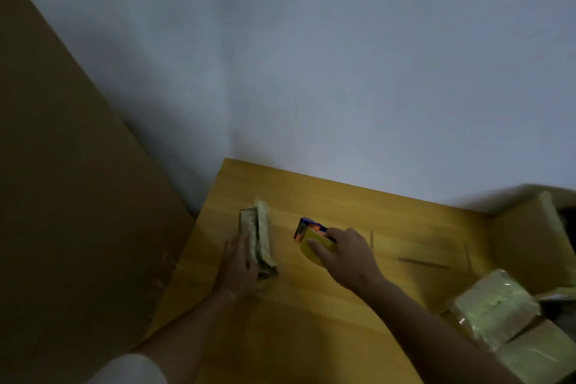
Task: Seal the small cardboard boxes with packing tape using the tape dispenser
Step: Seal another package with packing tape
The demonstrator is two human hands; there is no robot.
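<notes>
The right hand (346, 254) curls over a tape dispenser (313, 238), fingers wrapped round its yellowish roll of tape, with the blue and orange body of the dispenser poking out beyond the fingertips. The dispenser sits low over the wooden table (327, 305); the dim, blurred picture does not show whether it touches the surface. To its left, a short gap away, the left hand (238, 266) lies against the near left side of a small cardboard box (257, 237), fingers stretched along it; whether they grip or only press cannot be told. The box is long and narrow, lies on the table pointing away from the person, and shines as if covered with tape or film.

Both bare forearms reach in from the bottom edge, and a pale sleeve (131, 369) shows at the lower left.

At the right edge of the table stands a large open carton (526, 240), one flap raised. In front of it, at the lower right, lie several pale wrapped boxes (495, 305), close together. A thin dark strip (424, 262) lies on the table between the dispenser and the carton.

A big brown cardboard sheet (62, 181) leans at the left, beside the table. A plain pale wall (311, 56) fills the upper half.
</notes>
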